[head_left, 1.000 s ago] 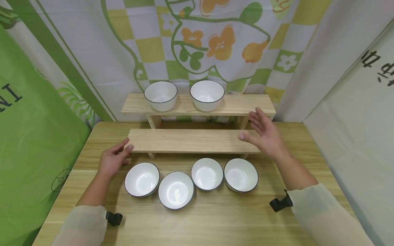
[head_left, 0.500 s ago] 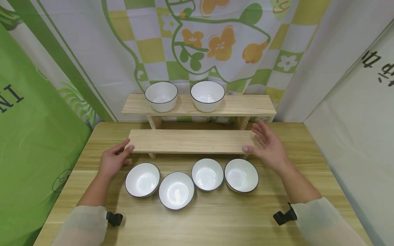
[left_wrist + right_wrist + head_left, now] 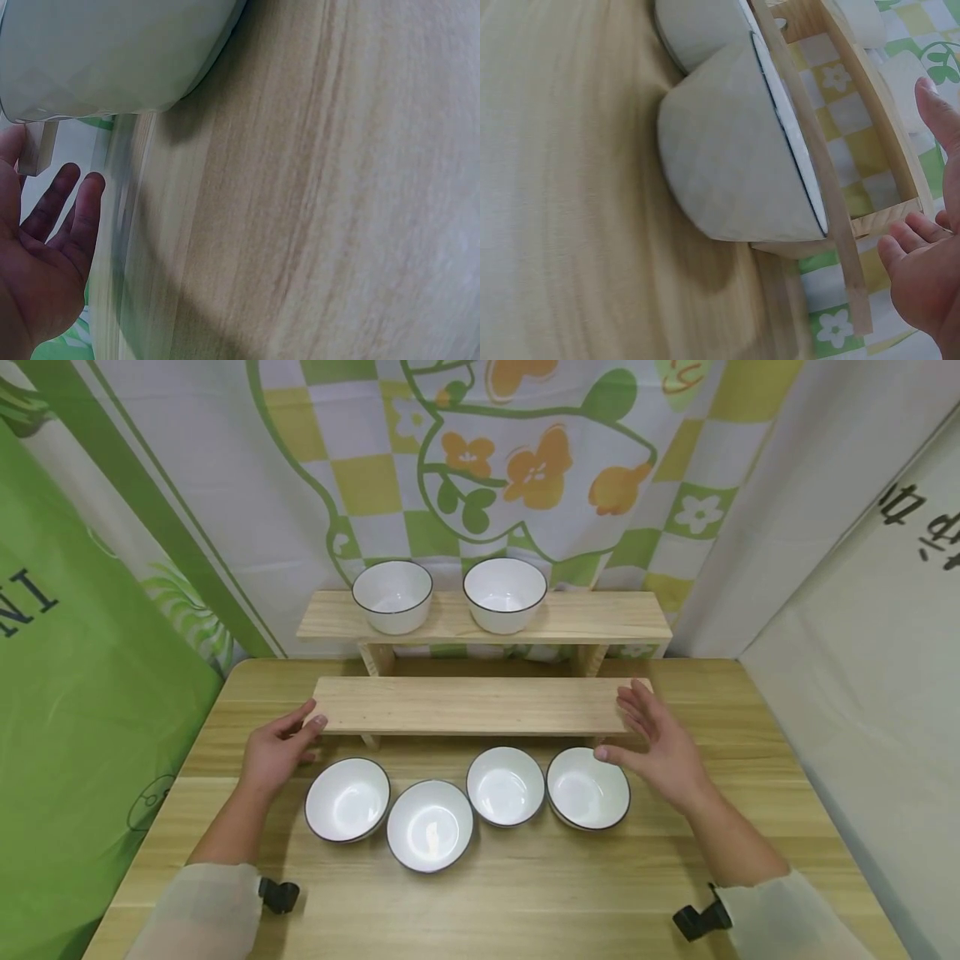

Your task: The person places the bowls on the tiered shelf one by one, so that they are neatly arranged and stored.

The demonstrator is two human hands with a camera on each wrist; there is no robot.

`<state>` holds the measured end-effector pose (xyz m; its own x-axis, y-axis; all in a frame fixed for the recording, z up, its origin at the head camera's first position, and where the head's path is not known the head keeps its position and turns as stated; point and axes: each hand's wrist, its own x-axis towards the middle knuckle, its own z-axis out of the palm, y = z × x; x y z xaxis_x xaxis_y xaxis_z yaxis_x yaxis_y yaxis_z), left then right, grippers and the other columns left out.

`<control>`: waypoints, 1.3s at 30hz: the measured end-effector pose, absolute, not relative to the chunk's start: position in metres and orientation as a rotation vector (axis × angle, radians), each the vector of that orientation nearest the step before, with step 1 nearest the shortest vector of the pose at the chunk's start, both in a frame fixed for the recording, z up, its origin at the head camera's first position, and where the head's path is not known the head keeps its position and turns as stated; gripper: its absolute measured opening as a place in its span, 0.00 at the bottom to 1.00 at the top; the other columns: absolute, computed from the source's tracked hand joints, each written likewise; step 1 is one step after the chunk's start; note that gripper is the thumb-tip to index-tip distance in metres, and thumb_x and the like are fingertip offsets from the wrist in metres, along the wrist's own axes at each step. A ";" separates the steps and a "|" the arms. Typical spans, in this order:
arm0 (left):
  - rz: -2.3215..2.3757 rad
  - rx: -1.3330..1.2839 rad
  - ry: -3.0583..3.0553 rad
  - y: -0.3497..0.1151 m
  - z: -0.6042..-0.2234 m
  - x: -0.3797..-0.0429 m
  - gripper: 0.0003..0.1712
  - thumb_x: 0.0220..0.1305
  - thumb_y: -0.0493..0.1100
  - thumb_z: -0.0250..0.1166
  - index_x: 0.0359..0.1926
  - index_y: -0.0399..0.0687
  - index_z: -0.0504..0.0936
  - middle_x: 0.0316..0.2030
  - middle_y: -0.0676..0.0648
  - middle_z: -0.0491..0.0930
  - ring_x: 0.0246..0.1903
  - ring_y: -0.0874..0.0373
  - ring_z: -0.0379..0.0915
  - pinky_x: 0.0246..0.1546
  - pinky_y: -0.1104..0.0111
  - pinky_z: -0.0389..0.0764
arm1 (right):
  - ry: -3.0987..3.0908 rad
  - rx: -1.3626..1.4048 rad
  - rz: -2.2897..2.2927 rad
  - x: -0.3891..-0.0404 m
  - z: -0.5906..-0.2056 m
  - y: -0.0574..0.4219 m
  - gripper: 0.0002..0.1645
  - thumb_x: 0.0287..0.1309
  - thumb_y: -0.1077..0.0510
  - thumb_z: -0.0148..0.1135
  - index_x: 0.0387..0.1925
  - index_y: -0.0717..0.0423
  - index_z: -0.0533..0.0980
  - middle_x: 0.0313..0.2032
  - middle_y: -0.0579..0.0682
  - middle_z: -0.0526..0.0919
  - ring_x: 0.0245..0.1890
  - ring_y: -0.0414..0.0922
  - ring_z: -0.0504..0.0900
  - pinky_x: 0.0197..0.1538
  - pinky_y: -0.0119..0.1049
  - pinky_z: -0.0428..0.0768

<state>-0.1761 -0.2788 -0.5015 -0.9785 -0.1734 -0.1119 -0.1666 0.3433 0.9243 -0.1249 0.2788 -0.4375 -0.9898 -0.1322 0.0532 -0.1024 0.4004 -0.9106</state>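
Note:
In the head view my left hand (image 3: 276, 753) is at the left end of the lower wooden shelf (image 3: 480, 706), its thumb and index finger touching the corner. The left wrist view shows its other fingers (image 3: 86, 214) loosely extended. My right hand (image 3: 663, 747) hovers by the shelf's right end, fingers spread and holding nothing. Its thumb appears over the rim of the rightmost white bowl (image 3: 588, 789); contact cannot be told. Three more dark-rimmed white bowls sit in front of the shelf: one left (image 3: 347, 799), one lower middle (image 3: 430, 825), one right of centre (image 3: 506, 786).
Two white bowls, a left one (image 3: 392, 597) and a right one (image 3: 505, 595), stand on the upper wooden shelf (image 3: 592, 614) behind. A patterned curtain (image 3: 525, 460) hangs at the back. Both shelves rest on a wood-grain table (image 3: 525, 902).
My right hand has come down and toward me, from beside the upper shelf to near the rightmost front bowl. My left hand and the bowls have stayed in place.

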 end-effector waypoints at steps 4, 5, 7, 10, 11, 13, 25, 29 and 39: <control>-1.768 0.323 -2.561 -0.278 -0.502 -0.176 0.41 0.64 0.64 0.72 0.72 0.51 0.76 0.64 0.35 0.77 0.40 0.61 0.87 0.37 0.65 0.90 | 2.604 -0.195 -1.656 -0.118 -0.443 0.280 0.72 0.53 0.53 0.83 0.84 0.54 0.42 0.79 0.54 0.58 0.77 0.56 0.60 0.76 0.39 0.62; -1.767 0.323 -2.561 -0.278 -0.503 -0.176 0.41 0.64 0.64 0.72 0.72 0.51 0.76 0.64 0.35 0.77 0.40 0.61 0.86 0.37 0.65 0.90 | 2.609 -0.189 -1.643 -0.117 -0.444 0.281 0.72 0.53 0.52 0.83 0.84 0.54 0.42 0.79 0.53 0.58 0.77 0.55 0.60 0.76 0.40 0.62; -1.769 0.324 -2.560 -0.278 -0.502 -0.176 0.41 0.64 0.64 0.72 0.72 0.51 0.76 0.64 0.35 0.77 0.40 0.61 0.87 0.37 0.65 0.90 | 2.624 -0.183 -1.613 -0.114 -0.446 0.282 0.71 0.53 0.50 0.82 0.84 0.53 0.43 0.79 0.52 0.59 0.77 0.55 0.61 0.76 0.38 0.63; -1.776 0.327 -2.561 -0.278 -0.502 -0.176 0.41 0.64 0.64 0.72 0.72 0.51 0.75 0.64 0.35 0.77 0.41 0.62 0.86 0.37 0.66 0.89 | 2.620 -0.185 -1.614 -0.110 -0.449 0.282 0.71 0.53 0.50 0.83 0.84 0.52 0.44 0.79 0.53 0.60 0.77 0.56 0.61 0.75 0.40 0.64; -1.778 0.329 -2.561 -0.278 -0.501 -0.176 0.41 0.64 0.64 0.72 0.72 0.52 0.75 0.64 0.35 0.76 0.41 0.62 0.86 0.37 0.66 0.89 | 2.612 -0.186 -1.622 -0.109 -0.450 0.282 0.71 0.52 0.51 0.83 0.84 0.53 0.44 0.78 0.53 0.60 0.77 0.57 0.61 0.75 0.43 0.64; -1.780 0.333 -2.561 -0.277 -0.501 -0.175 0.41 0.64 0.64 0.72 0.72 0.52 0.75 0.65 0.35 0.76 0.43 0.61 0.86 0.38 0.66 0.89 | 2.596 -0.188 -1.642 -0.106 -0.452 0.282 0.71 0.52 0.52 0.83 0.84 0.53 0.44 0.78 0.54 0.60 0.76 0.58 0.62 0.76 0.49 0.63; -1.784 0.318 -2.563 -0.277 -0.500 -0.175 0.41 0.65 0.64 0.71 0.73 0.52 0.75 0.65 0.35 0.76 0.43 0.61 0.86 0.38 0.66 0.89 | 2.600 -0.223 -1.672 -0.089 -0.471 0.281 0.70 0.50 0.57 0.84 0.83 0.58 0.47 0.77 0.57 0.63 0.74 0.62 0.63 0.74 0.38 0.67; -1.787 0.321 -2.570 -0.279 -0.501 -0.175 0.40 0.65 0.64 0.71 0.73 0.54 0.74 0.65 0.35 0.75 0.43 0.62 0.86 0.38 0.65 0.90 | 2.581 -0.248 -1.719 -0.086 -0.479 0.280 0.69 0.49 0.60 0.84 0.82 0.61 0.48 0.76 0.61 0.64 0.74 0.64 0.63 0.70 0.21 0.66; -1.792 0.330 -2.575 -0.276 -0.496 -0.173 0.40 0.66 0.64 0.71 0.73 0.54 0.74 0.65 0.34 0.75 0.43 0.62 0.86 0.38 0.65 0.90 | 2.581 -0.214 -1.654 -0.081 -0.487 0.278 0.70 0.45 0.57 0.87 0.82 0.57 0.52 0.77 0.59 0.63 0.76 0.61 0.61 0.72 0.24 0.64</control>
